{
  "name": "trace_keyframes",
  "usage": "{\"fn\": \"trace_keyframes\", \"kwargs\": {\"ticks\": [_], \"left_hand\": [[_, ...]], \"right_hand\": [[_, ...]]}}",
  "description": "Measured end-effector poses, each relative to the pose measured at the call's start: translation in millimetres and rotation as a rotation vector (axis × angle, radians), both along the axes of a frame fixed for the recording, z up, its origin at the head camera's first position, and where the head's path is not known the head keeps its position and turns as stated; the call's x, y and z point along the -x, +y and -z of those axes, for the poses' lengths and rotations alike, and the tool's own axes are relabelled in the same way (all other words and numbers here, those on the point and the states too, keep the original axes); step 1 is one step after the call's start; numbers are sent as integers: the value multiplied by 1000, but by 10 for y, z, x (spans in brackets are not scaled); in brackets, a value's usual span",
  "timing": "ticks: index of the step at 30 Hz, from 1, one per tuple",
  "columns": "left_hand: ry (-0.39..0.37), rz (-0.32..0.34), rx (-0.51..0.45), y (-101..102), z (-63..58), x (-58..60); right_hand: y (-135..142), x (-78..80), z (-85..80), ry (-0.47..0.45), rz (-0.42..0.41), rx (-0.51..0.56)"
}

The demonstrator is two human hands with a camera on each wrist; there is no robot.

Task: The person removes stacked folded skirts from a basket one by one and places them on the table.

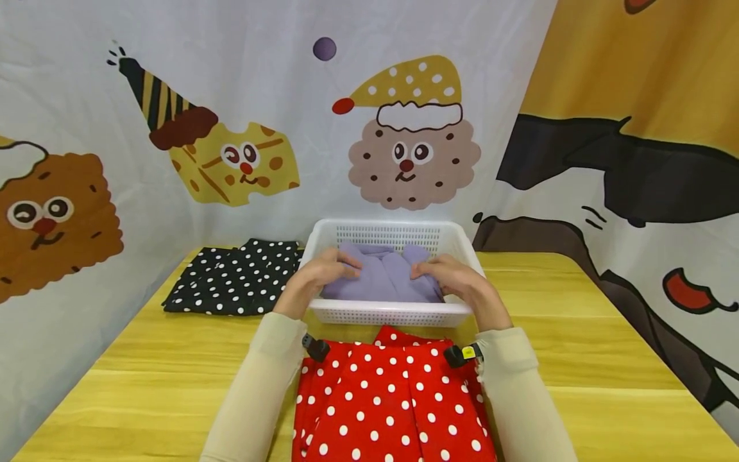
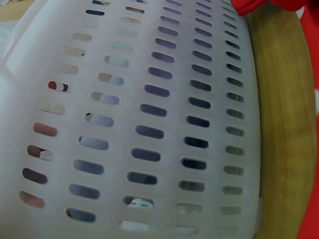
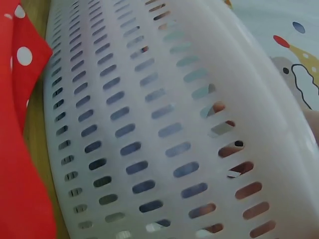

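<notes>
A folded lavender cloth (image 1: 383,273) lies inside the white plastic basket (image 1: 392,314), its top slightly rumpled. My left hand (image 1: 323,268) reaches over the basket's left side and grips the cloth's left part, thumb and index finger on it. From the other side my right hand (image 1: 453,276) holds the cloth's right part between thumb and curled fingers. The remaining fingers are mostly hidden. Both wrist views are filled by the slotted basket wall (image 2: 174,119), with lavender showing through its slots. A bit of the right hand (image 3: 312,123) shows at that view's edge.
Red cloth with white dots (image 1: 387,404) lies folded in front of the basket, between my forearms. Folded black cloth with white dots (image 1: 237,279) sits left of the basket on the wooden table (image 1: 583,359). A cartoon-printed curtain (image 1: 323,160) hangs behind.
</notes>
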State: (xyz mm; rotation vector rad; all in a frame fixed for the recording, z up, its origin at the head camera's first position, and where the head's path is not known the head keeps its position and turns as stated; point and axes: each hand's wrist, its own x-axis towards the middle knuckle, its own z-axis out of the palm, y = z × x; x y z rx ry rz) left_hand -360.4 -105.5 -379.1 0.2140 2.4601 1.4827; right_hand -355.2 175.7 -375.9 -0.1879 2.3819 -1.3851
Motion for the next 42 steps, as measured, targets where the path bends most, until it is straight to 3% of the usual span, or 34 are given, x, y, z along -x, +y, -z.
{"fn": "trace_keyframes", "kwargs": {"ticks": [5, 9, 16, 23, 27, 30, 36, 42], "left_hand": [[15, -44, -36, -19, -12, 10], [8, -53, -97, -21, -27, 12], [-60, -52, -194, -30, -34, 17], [-47, -27, -151, -44, -39, 35], [-58, -26, -125, -52, -51, 29], [-81, -28, -146, -62, -64, 13], [-76, -30, -214, -71, -77, -1], [-83, -43, -297, -118, -109, 0]], "right_hand": [[-45, -2, -4, 29, -56, 114], [-72, -7, 12, 49, -91, 117], [-62, -5, 10, 90, -28, 56], [-67, -28, -27, 31, -24, 169], [-81, -32, -37, 29, -8, 164], [-102, -36, -38, 44, -5, 158], [-131, -28, -37, 0, 5, 270], [-133, -67, -154, 39, 98, 320]]}}
